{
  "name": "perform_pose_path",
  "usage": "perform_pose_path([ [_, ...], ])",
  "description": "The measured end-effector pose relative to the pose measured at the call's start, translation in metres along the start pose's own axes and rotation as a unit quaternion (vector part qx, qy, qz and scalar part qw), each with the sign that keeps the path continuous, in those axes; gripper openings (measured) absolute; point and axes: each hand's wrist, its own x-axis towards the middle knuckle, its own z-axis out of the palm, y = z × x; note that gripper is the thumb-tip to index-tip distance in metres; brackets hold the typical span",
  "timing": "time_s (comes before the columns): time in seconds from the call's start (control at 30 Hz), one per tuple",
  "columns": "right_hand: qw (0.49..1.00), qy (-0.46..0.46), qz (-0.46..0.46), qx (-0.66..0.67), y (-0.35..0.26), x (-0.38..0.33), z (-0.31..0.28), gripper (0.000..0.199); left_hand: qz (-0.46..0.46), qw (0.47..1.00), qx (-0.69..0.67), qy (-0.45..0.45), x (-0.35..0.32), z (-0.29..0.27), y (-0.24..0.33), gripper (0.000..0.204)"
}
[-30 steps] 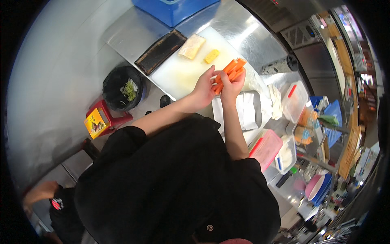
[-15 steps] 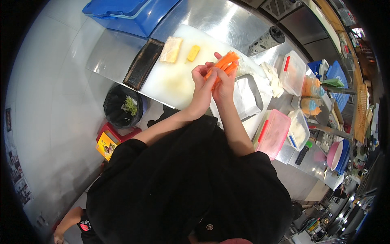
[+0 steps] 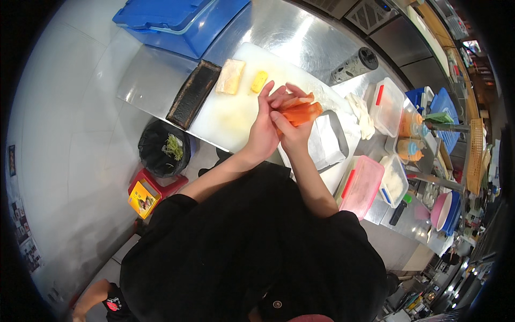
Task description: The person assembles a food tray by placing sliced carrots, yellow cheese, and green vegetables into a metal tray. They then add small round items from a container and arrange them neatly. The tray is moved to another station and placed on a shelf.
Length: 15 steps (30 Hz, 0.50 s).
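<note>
Over the white cutting board (image 3: 248, 121) my two hands are close together. Soft orange food strips (image 3: 301, 112) lie in my right hand (image 3: 295, 135), its thumb pressing on them; I cannot tell their exact kind. Against them, on the left side, is my left hand (image 3: 263, 131), cupped with its fingers stretched out. A yellow block (image 3: 259, 81) and a larger pale block (image 3: 230, 77) lie on the board beyond my hands. A grey metal tray (image 3: 337, 137) lined with white paper sits just right of my right hand.
A dark rectangular pan (image 3: 193, 95) borders the board's left side, near a blue cooler box (image 3: 185, 27). Below stands a black-lined bin (image 3: 161, 153). Rightward are a patterned canister (image 3: 354, 67), a white cloth (image 3: 361, 117), a pink-lidded container (image 3: 360, 188) and squeeze bottles (image 3: 410, 139). Another person's arm (image 3: 92, 300) shows lower left.
The orange strips have gone from upright to lying flatter across my right hand. My left hand's fingers have loosened and straightened upward. The whole view has shifted slightly.
</note>
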Motion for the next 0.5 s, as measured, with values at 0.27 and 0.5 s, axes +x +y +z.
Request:
perform_pose_path([
  [0.27, 0.938, 0.014, 0.299, 0.173, 0.004, -0.019, -0.023, 0.037, -0.041, 0.928, 0.366, -0.060, 0.015, -0.034, 0.035, 0.045],
  [0.5, 0.866, -0.063, 0.494, -0.041, -0.003, -0.075, -0.047, 0.037, -0.124, 0.869, 0.440, -0.188, -0.015, -0.050, 0.012, 0.028],
])
